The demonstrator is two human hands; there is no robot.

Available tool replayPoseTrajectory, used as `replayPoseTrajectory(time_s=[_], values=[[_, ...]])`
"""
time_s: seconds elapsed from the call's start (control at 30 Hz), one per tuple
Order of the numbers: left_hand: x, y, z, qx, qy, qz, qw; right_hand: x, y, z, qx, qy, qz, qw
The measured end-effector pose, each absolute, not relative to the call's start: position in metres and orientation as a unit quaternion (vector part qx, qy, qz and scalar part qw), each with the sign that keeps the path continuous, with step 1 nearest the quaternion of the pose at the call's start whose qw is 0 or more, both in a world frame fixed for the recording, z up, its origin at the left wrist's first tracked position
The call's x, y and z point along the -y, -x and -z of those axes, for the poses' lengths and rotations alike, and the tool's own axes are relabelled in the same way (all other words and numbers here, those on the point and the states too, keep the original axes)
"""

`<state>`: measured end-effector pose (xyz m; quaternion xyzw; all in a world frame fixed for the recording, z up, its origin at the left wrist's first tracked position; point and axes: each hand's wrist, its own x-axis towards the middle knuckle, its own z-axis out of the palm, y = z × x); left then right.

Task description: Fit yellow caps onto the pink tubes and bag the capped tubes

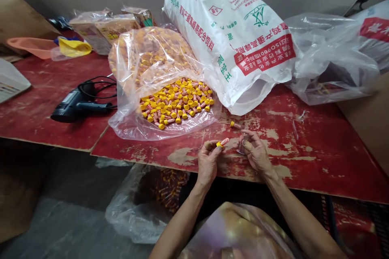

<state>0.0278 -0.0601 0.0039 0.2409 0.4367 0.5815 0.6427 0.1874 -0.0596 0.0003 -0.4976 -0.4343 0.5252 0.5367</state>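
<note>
My left hand (208,158) pinches a small yellow-capped tube (223,142) between thumb and fingers above the worn red table (319,149). Just to its right, my right hand (255,149) is closed on a small clear plastic piece (243,145) that I cannot make out well. One loose tube (234,124) lies on the table just beyond the hands. An open clear bag (158,89) holds a heap of the same yellow-capped tubes (178,103) further back to the left.
A large white printed sack (234,36) and crumpled clear plastic (331,60) lie at the back right. A black heat gun (77,103) with its cord rests on the left. Below the table edge hangs a bag of tubes (158,198).
</note>
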Motion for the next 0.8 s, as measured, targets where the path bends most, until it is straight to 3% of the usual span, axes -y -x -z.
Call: replayPoseTrajectory(time_s=[0.17, 0.33, 0.53, 0.73, 0.8], values=[[0.062, -0.019, -0.003, -0.444, -0.332, -0.546, 0.628, 0.065, -0.195, -0.022, 0.673, 0.519, -0.394, 0.351], [0.071, -0.024, -0.007, -0.468, -0.381, -0.520, 0.605, 0.064, -0.189, -0.026, 0.745, 0.516, -0.314, 0.285], [0.083, -0.032, 0.002, -0.498, -0.400, -0.503, 0.582, 0.063, -0.170, -0.004, 0.827, 0.517, -0.126, 0.182], [0.070, -0.030, 0.008, -0.452, -0.501, -0.430, 0.600, 0.042, -0.175, -0.029, 0.830, 0.534, -0.157, 0.026], [0.059, -0.024, 0.004, -0.473, -0.557, -0.422, 0.537, 0.028, -0.175, -0.040, 0.828, 0.544, -0.131, -0.049]])
